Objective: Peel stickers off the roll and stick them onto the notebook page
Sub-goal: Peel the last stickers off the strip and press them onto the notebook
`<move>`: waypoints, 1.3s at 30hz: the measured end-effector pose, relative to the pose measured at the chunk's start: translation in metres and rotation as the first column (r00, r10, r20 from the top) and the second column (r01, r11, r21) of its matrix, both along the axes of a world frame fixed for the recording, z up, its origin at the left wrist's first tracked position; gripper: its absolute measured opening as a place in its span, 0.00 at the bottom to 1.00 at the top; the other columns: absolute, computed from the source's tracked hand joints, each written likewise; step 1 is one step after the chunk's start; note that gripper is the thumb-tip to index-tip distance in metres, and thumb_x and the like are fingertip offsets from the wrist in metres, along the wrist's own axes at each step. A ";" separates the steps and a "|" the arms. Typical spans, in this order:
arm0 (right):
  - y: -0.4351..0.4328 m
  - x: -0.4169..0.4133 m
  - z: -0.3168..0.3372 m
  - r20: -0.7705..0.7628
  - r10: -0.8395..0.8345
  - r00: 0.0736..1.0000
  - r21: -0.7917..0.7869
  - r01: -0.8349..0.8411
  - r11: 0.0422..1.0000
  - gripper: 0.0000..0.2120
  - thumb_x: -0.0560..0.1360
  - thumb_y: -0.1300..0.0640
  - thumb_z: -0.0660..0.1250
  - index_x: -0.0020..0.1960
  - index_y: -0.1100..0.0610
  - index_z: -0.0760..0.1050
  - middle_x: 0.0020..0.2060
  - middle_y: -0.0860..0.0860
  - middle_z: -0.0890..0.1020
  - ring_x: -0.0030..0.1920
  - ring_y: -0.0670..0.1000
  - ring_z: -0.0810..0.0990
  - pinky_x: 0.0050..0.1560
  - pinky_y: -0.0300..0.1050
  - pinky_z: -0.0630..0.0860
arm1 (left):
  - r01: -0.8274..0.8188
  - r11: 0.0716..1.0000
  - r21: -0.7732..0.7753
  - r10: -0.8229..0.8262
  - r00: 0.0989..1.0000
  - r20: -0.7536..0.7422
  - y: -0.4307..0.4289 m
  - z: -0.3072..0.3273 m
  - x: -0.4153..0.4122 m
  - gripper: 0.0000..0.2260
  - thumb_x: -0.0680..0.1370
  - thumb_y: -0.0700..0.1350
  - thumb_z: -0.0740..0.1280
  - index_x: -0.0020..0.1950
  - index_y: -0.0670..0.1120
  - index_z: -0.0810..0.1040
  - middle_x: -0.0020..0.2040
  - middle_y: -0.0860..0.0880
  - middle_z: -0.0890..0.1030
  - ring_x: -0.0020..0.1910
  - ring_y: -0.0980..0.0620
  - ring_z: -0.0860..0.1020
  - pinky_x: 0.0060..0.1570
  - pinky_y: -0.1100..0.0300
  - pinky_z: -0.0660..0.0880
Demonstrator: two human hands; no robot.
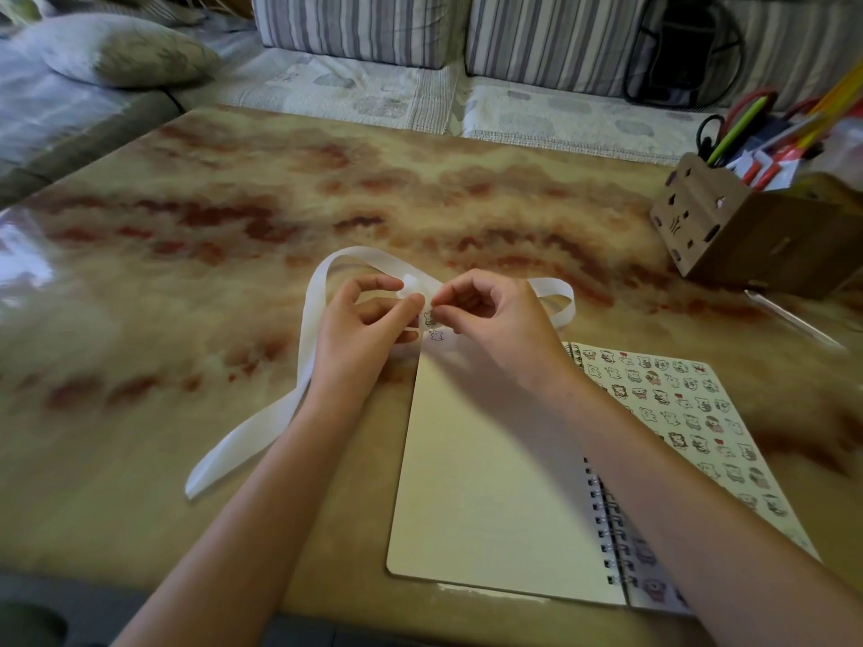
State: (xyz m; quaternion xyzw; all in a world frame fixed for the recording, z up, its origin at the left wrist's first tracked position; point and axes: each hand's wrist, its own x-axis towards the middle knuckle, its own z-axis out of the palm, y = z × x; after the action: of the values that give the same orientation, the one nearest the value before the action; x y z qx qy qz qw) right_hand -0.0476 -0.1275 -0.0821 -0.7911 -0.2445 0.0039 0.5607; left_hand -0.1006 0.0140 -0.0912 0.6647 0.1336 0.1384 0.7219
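Note:
A long white sticker strip (306, 338) loops across the table, one end trailing toward the near left and the other curling behind my right hand. My left hand (362, 326) pinches the strip between thumb and forefinger just above the notebook's top edge. My right hand (495, 324) pinches a small sticker (428, 318) on the strip, fingertips meeting those of the left hand. Another small cartoon sticker (436, 336) shows just below on the strip. The open spiral notebook (485, 483) lies below with a blank cream page on the left and a page (691, 413) covered in stickers on the right.
A marbled tan and red table (233, 217) holds everything. A wooden pen holder (747, 231) with scissors, pens and pencils stands at the far right. A thin clear stick (794, 319) lies near it. A sofa with cushions runs behind the table.

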 end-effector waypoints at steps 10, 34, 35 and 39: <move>-0.001 -0.002 0.001 0.030 -0.006 1.000 -0.051 0.007 0.999 0.02 0.73 0.64 0.71 0.43 0.59 0.80 0.33 0.45 0.80 0.34 0.41 0.77 0.41 0.35 0.75 | -0.007 1.000 0.020 0.007 1.000 0.005 0.001 -0.002 -0.001 0.10 0.73 0.41 0.72 0.52 0.47 0.77 0.36 0.48 0.84 0.34 0.53 0.83 0.48 0.51 0.80; -0.006 -0.007 -0.002 0.007 -0.043 0.999 0.026 0.043 0.999 0.04 0.69 0.60 0.75 0.42 0.54 0.82 0.37 0.49 0.84 0.36 0.44 0.80 0.41 0.43 0.77 | 0.101 0.993 -0.062 -0.096 0.991 0.091 -0.001 0.002 -0.002 0.18 0.73 0.36 0.72 0.61 0.43 0.74 0.43 0.43 0.83 0.41 0.50 0.84 0.43 0.62 0.79; -0.006 -0.007 -0.003 0.010 -0.042 0.999 0.025 0.042 0.999 0.04 0.69 0.60 0.75 0.42 0.52 0.82 0.37 0.48 0.84 0.36 0.44 0.80 0.41 0.44 0.77 | 0.099 0.993 -0.058 -0.094 0.992 0.088 -0.001 0.002 -0.002 0.18 0.73 0.36 0.72 0.61 0.43 0.74 0.43 0.42 0.83 0.41 0.49 0.84 0.43 0.62 0.79; -0.005 -0.008 -0.003 0.023 -0.040 0.999 0.015 0.040 0.999 0.04 0.69 0.58 0.76 0.42 0.53 0.82 0.36 0.46 0.84 0.35 0.42 0.80 0.41 0.41 0.77 | 0.093 0.995 -0.048 -0.089 0.993 0.083 -0.001 0.002 -0.003 0.18 0.73 0.37 0.72 0.61 0.42 0.74 0.44 0.42 0.83 0.40 0.51 0.84 0.43 0.63 0.79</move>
State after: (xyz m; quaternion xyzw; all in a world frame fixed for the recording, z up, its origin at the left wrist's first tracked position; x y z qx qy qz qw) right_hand -0.0559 -0.1329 -0.0855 -0.7918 -0.2352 -0.0184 0.5633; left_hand -0.1032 0.0131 -0.0889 0.6452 0.0773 0.1286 0.7492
